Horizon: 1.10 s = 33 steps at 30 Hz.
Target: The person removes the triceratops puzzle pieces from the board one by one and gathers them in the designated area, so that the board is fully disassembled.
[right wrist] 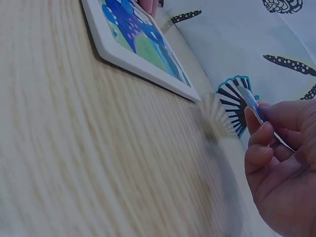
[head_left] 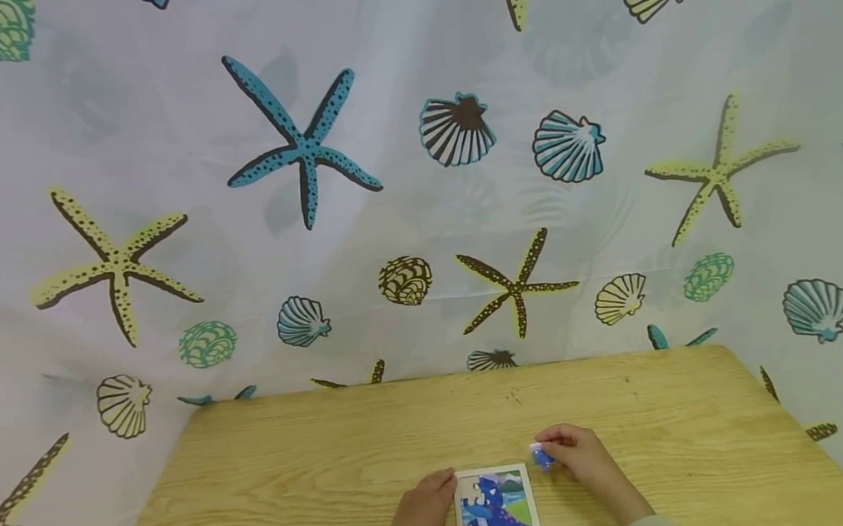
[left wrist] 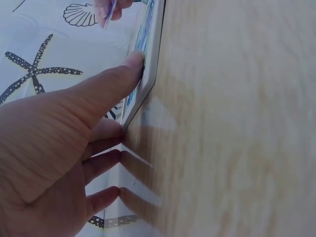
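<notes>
A white cloth (head_left: 360, 243) printed with starfish and seashells hangs along the far side and flanks of a wood-grain table (head_left: 296, 458). Near the middle of the table's near side lies a white-framed jigsaw puzzle (head_left: 518, 501), its picture a blue horned dinosaur. At its left edge is the left hand (head_left: 423, 518), fingers loosely spread in a light hold: the thumb crosses the rim onto the picture, and the forefinger meets the frame's side. The right hand (head_left: 577, 454) is nearly closed, pinching between thumb and fingers a small blue puzzle piece (head_left: 541, 457), raised off the tabletop just right of the puzzle's far right corner. The step in hand appears to be fitting this piece. The next move would call for turning it to match its gap, lowering it flat and pressing it home while the left hand steadies the frame. A pale patch toward the far left may be that gap; detail is too small to confirm.
</notes>
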Each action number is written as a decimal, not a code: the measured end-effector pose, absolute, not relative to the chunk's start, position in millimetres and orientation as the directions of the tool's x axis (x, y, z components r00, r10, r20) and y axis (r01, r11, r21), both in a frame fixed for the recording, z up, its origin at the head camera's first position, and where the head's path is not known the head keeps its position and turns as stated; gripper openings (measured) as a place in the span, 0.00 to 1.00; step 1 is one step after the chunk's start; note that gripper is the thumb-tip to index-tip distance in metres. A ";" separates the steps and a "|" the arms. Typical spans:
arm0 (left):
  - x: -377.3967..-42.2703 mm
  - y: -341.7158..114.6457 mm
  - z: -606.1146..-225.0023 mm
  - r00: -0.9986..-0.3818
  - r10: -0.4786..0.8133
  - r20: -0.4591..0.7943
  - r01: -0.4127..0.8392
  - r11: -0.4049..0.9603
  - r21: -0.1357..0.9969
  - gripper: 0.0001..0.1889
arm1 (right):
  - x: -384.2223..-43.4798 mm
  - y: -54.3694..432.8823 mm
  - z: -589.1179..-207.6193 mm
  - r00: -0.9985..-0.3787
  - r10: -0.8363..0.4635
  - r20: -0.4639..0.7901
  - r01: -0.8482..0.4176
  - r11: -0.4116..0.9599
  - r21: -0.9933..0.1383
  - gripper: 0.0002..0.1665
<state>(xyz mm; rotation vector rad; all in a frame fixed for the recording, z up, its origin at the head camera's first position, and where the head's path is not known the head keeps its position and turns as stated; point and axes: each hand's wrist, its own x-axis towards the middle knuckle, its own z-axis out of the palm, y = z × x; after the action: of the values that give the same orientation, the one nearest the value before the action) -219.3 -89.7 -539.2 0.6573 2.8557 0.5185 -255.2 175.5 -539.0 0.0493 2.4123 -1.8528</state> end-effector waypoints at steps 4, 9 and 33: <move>-219.9 -90.9 -540.4 -0.892 0.444 -0.081 0.388 0.847 0.364 0.44 | -254.5 183.3 -539.7 -0.993 0.003 -0.115 0.111 0.279 -0.954 0.08; -220.8 -91.7 -540.8 -0.898 0.430 -0.099 0.369 0.855 0.364 0.44 | -254.2 191.9 -543.7 -0.991 0.032 -0.132 0.136 0.304 -0.943 0.07; -218.9 -90.8 -539.5 -0.888 0.451 -0.092 0.379 0.830 0.409 0.45 | -246.3 205.5 -558.1 -1.000 0.018 -0.016 0.023 0.543 -0.840 0.03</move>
<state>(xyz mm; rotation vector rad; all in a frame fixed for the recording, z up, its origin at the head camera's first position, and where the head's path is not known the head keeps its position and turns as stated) -218.9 -90.8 -539.5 0.6473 2.8267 0.5740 -246.3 205.5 -558.1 0.0362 2.7546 -1.4996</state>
